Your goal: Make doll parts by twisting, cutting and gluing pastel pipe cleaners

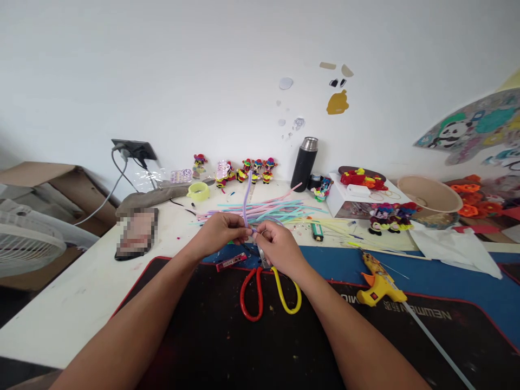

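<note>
A purple pipe cleaner [246, 199] rises from between my hands, with another length of it bending off to the right. My left hand [222, 233] pinches it near its lower part. Close against that, my right hand [280, 246] is also closed on it, thumb and fingertips together. The exact spot where the fingers meet is small and partly hidden. Below my right hand lie scissors with one red and one yellow handle [288, 298]; their blades are mostly covered by the hand. A small red packet [231, 262] rests to the left of the scissors.
Behind my hands lies a pile of pastel pipe cleaners [280, 210]. A yellow glue gun [381, 281] rests right on the black mat [195, 325]. A black thermos [304, 165], small figures [255, 170], a green lighter [317, 232] and a tape roll [198, 191] stand around.
</note>
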### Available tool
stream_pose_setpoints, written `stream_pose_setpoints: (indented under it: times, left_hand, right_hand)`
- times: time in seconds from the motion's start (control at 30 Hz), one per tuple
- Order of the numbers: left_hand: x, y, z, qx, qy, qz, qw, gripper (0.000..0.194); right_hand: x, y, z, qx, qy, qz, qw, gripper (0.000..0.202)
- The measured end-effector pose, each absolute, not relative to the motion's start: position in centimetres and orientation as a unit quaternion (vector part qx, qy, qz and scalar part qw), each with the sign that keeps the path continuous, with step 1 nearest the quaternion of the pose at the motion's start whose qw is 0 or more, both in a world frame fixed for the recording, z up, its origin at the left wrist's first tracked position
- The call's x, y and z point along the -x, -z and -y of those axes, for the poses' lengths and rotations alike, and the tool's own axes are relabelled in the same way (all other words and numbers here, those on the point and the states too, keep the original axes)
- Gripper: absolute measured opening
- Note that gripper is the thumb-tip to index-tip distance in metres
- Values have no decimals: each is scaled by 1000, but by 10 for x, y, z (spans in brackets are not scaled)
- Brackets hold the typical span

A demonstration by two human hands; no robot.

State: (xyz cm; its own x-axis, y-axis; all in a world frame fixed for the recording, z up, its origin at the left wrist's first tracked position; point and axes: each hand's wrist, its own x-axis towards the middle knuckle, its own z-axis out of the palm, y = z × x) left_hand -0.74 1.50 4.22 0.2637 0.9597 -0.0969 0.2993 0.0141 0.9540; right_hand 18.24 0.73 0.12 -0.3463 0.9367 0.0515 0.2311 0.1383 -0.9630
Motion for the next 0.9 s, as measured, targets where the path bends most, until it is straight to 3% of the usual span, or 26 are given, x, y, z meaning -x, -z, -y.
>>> stream_pose_setpoints:
  times: [0.2,0.53,0.7,0.9]
  left_hand:
    - [7,-38,-16,-587,-335,-489,552,31]
    - [-10,-17,-14,-356,-478,-408,692,27]
    - [-17,-17,-11,-290,-484,-412,716,15]
    - [-20,-14,-9,-308,-468,-422,713,20]
  right_hand:
    - [-181,-1,-6,440,-465,678,362,7]
    - [-178,-1,-7,406,-548,586,437,22]
    - [-177,-3,-6,400,-551,574,456,21]
    - [-178,0,-8,413,-536,579,455,21]
